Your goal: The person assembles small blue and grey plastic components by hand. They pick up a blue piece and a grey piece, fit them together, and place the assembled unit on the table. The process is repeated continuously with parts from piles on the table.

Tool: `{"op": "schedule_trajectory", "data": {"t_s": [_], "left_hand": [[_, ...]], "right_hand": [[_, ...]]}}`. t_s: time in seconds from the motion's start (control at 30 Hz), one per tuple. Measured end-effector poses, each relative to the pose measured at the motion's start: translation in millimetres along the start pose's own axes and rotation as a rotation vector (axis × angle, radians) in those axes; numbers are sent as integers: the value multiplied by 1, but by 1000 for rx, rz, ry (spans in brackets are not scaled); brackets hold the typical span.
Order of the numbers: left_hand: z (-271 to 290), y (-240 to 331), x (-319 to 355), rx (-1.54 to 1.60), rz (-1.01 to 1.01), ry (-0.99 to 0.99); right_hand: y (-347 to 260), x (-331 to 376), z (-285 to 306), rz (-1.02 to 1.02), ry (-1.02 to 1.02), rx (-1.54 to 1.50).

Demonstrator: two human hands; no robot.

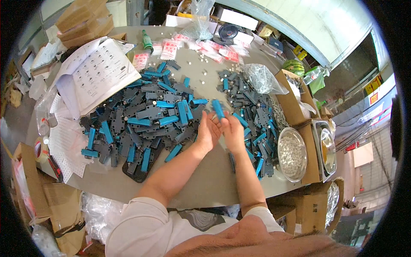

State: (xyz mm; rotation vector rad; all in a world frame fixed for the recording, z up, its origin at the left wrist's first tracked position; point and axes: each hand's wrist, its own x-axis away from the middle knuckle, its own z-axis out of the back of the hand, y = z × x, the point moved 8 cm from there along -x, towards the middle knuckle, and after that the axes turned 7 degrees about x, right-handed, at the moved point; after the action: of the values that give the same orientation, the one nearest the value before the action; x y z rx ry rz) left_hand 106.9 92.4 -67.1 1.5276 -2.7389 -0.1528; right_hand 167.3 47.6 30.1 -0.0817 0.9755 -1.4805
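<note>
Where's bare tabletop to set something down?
The tabletop is bare between the forearms; another patch lies between the left parts pile, left forearm and perforated sheet. White pellets dot the strip between it and the right pile. Crowded: both piles, far packets.

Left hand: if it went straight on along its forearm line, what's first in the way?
Most likely the right hand, whose fingers are close beside it at the blue part. Past that, the line runs toward the right-side pile of dark and blue parts; one view leaves depth unclear.

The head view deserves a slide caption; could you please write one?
Left hand and right hand meet at a blue rectangular part between two component heaps.
</note>
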Motion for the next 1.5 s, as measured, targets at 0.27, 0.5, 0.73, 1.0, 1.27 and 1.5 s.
{"op": "schedule_trajectory", "data": {"t_s": [0.27, 0.5, 0.73, 1.0, 1.27, 1.5], "left_hand": [[11, -11, -3, -136, 65, 74], [13, -10, -7, -301, 72, 73], [9, -14, -3, -326, 91, 95], [10, -12, -4, -337, 99, 80], [10, -11, -3, -382, 97, 74], [-13, 11, 7, -1080, -434, 11]], "right_hand": [[24, -30, -4, 10, -122, 430], [79, -44, -9, -63, -522, 701], [93, -115, -51, 63, -404, 647], [105, -167, -123, 181, -656, 981], [61, -158, -90, 213, -713, 919], [65, -116, -6, 6, -260, 190]]}}
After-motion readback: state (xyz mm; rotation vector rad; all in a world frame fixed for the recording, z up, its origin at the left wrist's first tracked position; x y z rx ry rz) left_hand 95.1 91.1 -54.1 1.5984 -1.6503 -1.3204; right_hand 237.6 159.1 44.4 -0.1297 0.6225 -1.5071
